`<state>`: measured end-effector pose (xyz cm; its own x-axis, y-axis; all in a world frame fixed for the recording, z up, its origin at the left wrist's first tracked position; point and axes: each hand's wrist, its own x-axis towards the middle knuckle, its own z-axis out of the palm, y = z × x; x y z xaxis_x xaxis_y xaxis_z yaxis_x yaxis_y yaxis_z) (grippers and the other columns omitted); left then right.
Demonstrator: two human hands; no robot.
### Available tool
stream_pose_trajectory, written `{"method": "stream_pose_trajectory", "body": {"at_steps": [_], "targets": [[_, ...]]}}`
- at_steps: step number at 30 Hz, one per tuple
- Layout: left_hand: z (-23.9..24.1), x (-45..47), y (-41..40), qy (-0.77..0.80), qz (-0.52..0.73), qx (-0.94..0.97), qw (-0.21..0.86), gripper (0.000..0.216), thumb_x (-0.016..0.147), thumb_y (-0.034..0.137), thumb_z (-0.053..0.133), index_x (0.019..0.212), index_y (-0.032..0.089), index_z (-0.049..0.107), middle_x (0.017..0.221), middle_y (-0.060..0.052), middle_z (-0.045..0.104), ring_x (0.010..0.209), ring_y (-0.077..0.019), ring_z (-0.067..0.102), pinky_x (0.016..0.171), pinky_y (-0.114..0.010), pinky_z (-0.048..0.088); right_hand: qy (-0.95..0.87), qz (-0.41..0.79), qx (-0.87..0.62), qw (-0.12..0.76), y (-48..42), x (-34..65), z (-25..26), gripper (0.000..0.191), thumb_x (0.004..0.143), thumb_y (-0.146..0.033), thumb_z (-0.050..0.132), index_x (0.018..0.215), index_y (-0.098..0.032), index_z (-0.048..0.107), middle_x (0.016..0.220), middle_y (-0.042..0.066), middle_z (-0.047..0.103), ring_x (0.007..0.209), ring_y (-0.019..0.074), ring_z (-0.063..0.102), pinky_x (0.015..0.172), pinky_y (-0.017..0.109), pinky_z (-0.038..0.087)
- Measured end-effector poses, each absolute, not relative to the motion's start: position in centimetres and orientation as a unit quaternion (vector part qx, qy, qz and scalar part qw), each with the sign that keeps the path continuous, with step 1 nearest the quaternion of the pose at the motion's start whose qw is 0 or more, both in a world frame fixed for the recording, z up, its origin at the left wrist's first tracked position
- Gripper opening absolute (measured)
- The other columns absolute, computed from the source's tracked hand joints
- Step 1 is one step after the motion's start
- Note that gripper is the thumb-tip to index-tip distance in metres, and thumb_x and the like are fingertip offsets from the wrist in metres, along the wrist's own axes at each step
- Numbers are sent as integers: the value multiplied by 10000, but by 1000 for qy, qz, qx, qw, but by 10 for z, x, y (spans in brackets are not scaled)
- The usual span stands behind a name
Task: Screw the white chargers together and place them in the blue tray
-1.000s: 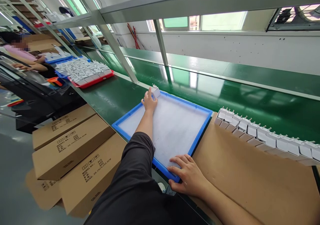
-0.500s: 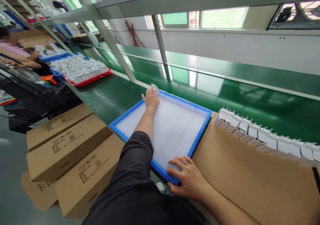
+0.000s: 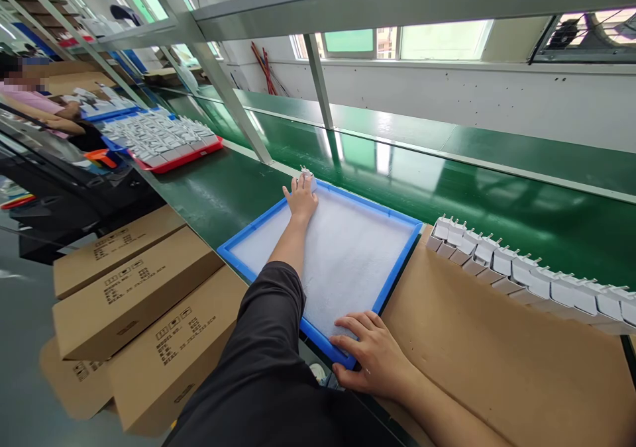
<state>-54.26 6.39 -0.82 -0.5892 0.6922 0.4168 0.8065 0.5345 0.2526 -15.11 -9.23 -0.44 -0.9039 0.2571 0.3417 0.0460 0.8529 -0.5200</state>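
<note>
A blue-rimmed tray (image 3: 392, 216) with a whitish base lies at an angle on the green bench. At its far corner my left hand (image 3: 302, 202) has its fingers around a small white plug charger (image 3: 309, 181) with its pins up; the little finger sticks out to the side. The fingers partly hide the charger. My right hand (image 3: 375, 353) grips the near corner of the tray, fingers over the rim and thumb outside it. A row of similar white plug chargers in open boxes (image 3: 534, 278) stands to the right.
Brown cardboard (image 3: 477, 341) lies right of the tray. Printed cartons (image 3: 134, 295) are stacked at the left, below bench level. A red tray (image 3: 183, 157) full of white chargers sits farther along, near a co-worker (image 3: 40, 102). A metal frame post (image 3: 231, 96) rises behind the blue tray.
Both hands, the tray and the charger keep their places. Only the camera view has shifted very slightly.
</note>
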Motion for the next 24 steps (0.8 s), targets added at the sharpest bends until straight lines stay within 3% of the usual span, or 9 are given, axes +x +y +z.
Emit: {"method": "stream_pose_trajectory", "body": {"at_steps": [4, 11, 24], "targets": [[-3, -541, 64, -873, -203, -420, 143, 595, 824, 188, 467, 1415, 217, 404, 1536, -93, 385, 1457, -306, 225, 1176, -645, 96, -941, 258, -80, 202, -92, -151, -4, 313, 830, -396, 618, 1107, -250, 624, 1243, 36, 621, 1149, 226, 532, 1010, 385, 372], [3, -533, 57, -885, -147, -419, 141, 599, 873, 201, 393, 1465, 185, 302, 1561, -84, 341, 1478, -282, 172, 1190, -619, 87, -940, 254, -80, 213, -92, -151, -4, 307, 837, -399, 612, 1102, -244, 619, 1247, 36, 615, 1141, 221, 531, 1005, 381, 371], [6, -538, 63, -891, -152, -407, 129, 591, 842, 188, 452, 1427, 212, 378, 1521, -86, 404, 1437, -286, 245, 1184, -630, 56, -940, 250, -77, 220, -92, -151, -4, 312, 833, -400, 613, 1101, -241, 618, 1223, 40, 625, 1136, 217, 534, 996, 372, 363]]}}
